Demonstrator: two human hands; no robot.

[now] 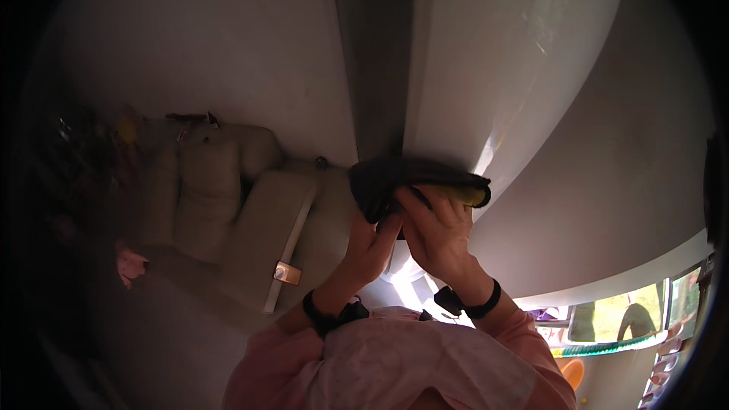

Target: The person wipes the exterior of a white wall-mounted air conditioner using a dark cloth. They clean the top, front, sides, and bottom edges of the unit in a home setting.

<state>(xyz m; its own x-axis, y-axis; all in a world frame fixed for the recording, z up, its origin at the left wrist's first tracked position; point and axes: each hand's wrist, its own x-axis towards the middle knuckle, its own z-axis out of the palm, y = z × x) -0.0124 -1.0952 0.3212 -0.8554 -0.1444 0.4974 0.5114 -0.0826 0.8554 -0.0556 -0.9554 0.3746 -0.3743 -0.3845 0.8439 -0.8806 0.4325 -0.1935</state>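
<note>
Both hands are raised together in front of me on a dark fabric item (418, 175) with a yellow-green side showing at its right end. It may be a folded cloth; the picture does not settle this. My left hand (370, 245) grips it from below on the left, its fingertips partly hidden behind the fabric. Against its yellow-green side, my right hand (438, 228) presses with bent fingers. Behind the fabric, a dark vertical strip (379, 57) runs between two pale surfaces. Whether the fabric touches that strip cannot be made out.
A beige cushioned sofa (208, 199) is on the left, with small objects along its top. A small boxy item (287, 273) is at its pale edge strip. At right, a curved pale panel (592, 210) rises above a bright window (623, 313), a green hose (609, 347) and an orange object (572, 373).
</note>
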